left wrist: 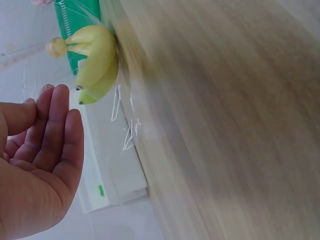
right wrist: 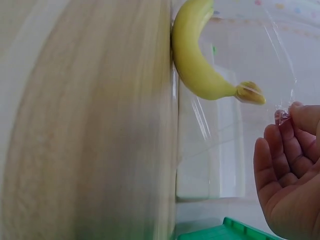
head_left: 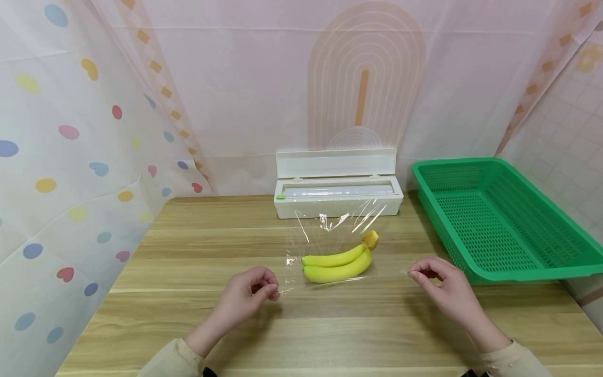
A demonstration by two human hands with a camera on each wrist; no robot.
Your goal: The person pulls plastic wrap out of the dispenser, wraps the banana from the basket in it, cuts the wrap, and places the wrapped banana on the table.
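Note:
Clear plastic wrap (head_left: 325,222) stretches from the white dispenser box (head_left: 336,206) toward the front, over two joined bananas (head_left: 340,265) on the table. My left hand (head_left: 247,293) pinches the wrap's near left corner between thumb and forefinger. At the near right corner, my right hand (head_left: 445,288) pinches the wrap the same way; in the right wrist view the film (right wrist: 283,114) is bunched at the fingertips. The bananas lie between the two hands, stem toward the right. The box lid stands up, and a roll shows inside.
A green plastic basket (head_left: 480,275) stands on the right of the wooden table (head_left: 198,251), close to my right hand. A small green slider (head_left: 280,197) sits on the box's left end. Patterned cloth (head_left: 245,94) hangs behind and at the sides.

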